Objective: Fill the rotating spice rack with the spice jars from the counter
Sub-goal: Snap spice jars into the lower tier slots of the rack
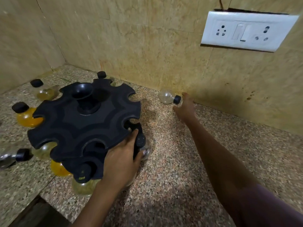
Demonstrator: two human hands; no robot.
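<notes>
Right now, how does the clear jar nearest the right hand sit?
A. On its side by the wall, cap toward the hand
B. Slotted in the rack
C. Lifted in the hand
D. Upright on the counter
A: the clear jar lies on its side on the counter at the wall's foot, its black cap pointing at the open right hand just short of it.

The speckled worktop (180,169) carries a black spice rack (78,122) at left and a clear jar (167,96) lying far right of it.

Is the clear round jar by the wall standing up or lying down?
Lying down: the clear round jar rests sideways on the speckled granite counter, black cap pointing toward the right hand.
</notes>
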